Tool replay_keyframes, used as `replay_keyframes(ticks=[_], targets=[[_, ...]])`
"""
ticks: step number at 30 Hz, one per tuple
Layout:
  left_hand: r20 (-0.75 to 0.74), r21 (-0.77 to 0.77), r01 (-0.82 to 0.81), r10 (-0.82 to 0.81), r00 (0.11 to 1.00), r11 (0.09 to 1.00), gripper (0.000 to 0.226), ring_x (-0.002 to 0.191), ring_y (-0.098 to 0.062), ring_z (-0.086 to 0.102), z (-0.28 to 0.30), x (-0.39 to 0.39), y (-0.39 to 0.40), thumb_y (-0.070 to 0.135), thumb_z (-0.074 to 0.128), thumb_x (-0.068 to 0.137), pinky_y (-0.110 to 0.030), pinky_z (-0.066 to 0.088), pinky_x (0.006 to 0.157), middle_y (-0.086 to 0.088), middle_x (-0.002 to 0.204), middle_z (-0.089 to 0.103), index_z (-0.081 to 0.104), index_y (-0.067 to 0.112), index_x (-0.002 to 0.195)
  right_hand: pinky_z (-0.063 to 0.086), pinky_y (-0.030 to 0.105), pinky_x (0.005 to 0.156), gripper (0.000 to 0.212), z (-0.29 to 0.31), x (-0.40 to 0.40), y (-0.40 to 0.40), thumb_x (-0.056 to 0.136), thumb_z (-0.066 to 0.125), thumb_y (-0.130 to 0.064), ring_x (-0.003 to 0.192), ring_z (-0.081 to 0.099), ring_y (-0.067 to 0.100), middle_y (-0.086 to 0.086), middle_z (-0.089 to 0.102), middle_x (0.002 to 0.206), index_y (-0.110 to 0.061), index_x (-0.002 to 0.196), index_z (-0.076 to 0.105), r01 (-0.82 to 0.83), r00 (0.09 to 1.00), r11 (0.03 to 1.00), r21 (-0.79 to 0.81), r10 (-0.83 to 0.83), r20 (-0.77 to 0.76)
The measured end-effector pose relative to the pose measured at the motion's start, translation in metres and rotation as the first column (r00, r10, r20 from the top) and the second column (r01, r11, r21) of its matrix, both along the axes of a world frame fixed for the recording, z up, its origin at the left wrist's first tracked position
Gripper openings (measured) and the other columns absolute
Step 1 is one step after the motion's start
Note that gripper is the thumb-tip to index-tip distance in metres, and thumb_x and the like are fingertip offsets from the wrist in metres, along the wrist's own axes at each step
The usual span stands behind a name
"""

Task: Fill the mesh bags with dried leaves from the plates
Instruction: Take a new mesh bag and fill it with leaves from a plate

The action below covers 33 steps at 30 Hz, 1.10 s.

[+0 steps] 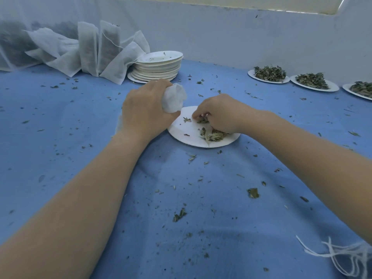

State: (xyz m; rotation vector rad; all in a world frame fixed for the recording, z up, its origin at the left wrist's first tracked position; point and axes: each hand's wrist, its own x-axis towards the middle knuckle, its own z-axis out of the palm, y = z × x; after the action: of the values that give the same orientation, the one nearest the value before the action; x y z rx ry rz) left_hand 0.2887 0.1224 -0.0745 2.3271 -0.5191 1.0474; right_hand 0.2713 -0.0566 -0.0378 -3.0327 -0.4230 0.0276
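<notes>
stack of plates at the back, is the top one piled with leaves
No, the top plate of the stack of plates holds only a few crumbs, while the piled leaves sit on the three plates far right.

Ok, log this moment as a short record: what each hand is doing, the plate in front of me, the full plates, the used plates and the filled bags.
left hand: grips a white mesh bag above the plate's left edge
right hand: gathers dried leaves on the plate, fingers curled round some
plate in front: mostly emptied, a small pile at its right side
full plates: three at far right, first
used plates: stack at the back
filled bags: leaning against the back wall, left of the stack
cloth: blue, strewn with leaf bits
</notes>
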Motion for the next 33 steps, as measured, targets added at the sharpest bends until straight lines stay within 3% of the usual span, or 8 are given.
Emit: replay_keyframes(ticks=[3,6,12,17,20,23,26,33], targets=[[0.007,0.002,0.007,-0.007,1.0,1.0,0.035,0.083,-0.032,0.059,0.0,-0.002,-0.001,0.028,0.071,0.071,-0.031,0.037,0.07,-0.007,0.093,0.067,0.063,0.009,0.1,0.044,0.014,0.071,0.056,0.004,-0.004,-0.003,0.087,0.032,0.007,0.089,0.057,0.006,-0.005,0.063,0.111,-0.026,0.119,0.063,-0.011,0.996,0.983,0.183,-0.005,0.084],[0.009,0.002,0.009,-0.009,1.0,1.0,0.035,0.079,-0.031,0.059,0.002,-0.004,0.0,0.028,0.072,0.07,-0.029,0.034,0.068,-0.008,0.09,0.067,0.064,0.008,0.098,0.044,0.024,0.084,0.066,0.003,-0.002,0.003,0.085,0.03,0.01,0.11,0.05,0.014,-0.006,0.055,0.128,-0.034,0.127,0.055,-0.043,0.998,0.993,0.11,0.036,0.06],[-0.019,0.006,-0.007,0.007,1.0,1.0,0.033,0.081,-0.032,0.057,0.002,-0.006,-0.001,0.027,0.071,0.073,-0.028,0.031,0.069,-0.009,0.094,0.066,0.063,0.01,0.1,0.048,0.035,0.087,0.069,0.004,-0.012,0.0,0.083,0.033,0.01,0.1,0.052,0.014,-0.007,0.059,0.122,-0.041,0.12,0.059,-0.121,0.992,0.993,0.003,0.121,-0.02],[-0.04,0.015,0.0,0.001,0.999,1.0,0.033,0.082,-0.033,0.057,0.002,-0.007,-0.002,0.026,0.07,0.073,-0.031,0.034,0.071,-0.01,0.095,0.065,0.063,0.009,0.101,0.043,0.015,0.064,0.067,0.015,-0.022,-0.01,0.079,0.029,0.01,0.089,0.051,0.01,-0.003,0.066,0.107,-0.037,0.106,0.068,-0.102,0.994,0.994,0.036,0.103,-0.022],[-0.045,0.015,-0.006,0.007,0.999,1.0,0.033,0.081,-0.033,0.056,0.002,-0.007,-0.001,0.026,0.07,0.073,-0.029,0.03,0.07,-0.01,0.094,0.065,0.062,0.01,0.101,0.043,0.019,0.074,0.062,0.015,-0.028,-0.013,0.082,0.031,0.008,0.091,0.051,0.008,-0.005,0.063,0.112,-0.036,0.109,0.067,-0.099,0.995,0.993,0.072,0.101,-0.025],[-0.046,0.021,-0.002,0.003,0.999,1.0,0.033,0.081,-0.034,0.057,0.002,-0.006,-0.001,0.027,0.069,0.074,-0.03,0.033,0.071,-0.01,0.094,0.065,0.063,0.01,0.101,0.032,0.022,0.083,0.03,0.013,-0.031,-0.022,0.096,0.044,-0.03,0.099,0.047,0.008,-0.008,0.049,0.121,-0.038,0.122,0.057,-0.027,0.999,0.993,0.117,0.03,-0.025],[-0.051,0.027,-0.003,0.005,0.999,1.0,0.032,0.082,-0.034,0.057,0.002,-0.006,-0.002,0.026,0.07,0.074,-0.029,0.032,0.071,-0.01,0.094,0.066,0.064,0.01,0.101,0.031,0.031,0.088,0.073,0.008,-0.035,-0.025,0.067,0.04,-0.083,0.105,0.041,0.013,-0.01,0.033,0.12,-0.046,0.13,0.041,0.121,0.977,0.99,0.076,-0.106,-0.183],[-0.072,0.048,0.005,-0.002,0.997,0.999,0.035,0.085,-0.032,0.057,0.002,-0.007,-0.002,0.028,0.07,0.074,-0.032,0.036,0.073,-0.008,0.096,0.065,0.062,0.012,0.104,0.033,0.027,0.078,0.047,-0.014,-0.037,-0.014,0.089,0.042,-0.059,0.095,0.05,0.019,-0.007,0.035,0.114,-0.027,0.122,0.046,-0.05,0.999,0.999,0.0,0.05,-0.003]])
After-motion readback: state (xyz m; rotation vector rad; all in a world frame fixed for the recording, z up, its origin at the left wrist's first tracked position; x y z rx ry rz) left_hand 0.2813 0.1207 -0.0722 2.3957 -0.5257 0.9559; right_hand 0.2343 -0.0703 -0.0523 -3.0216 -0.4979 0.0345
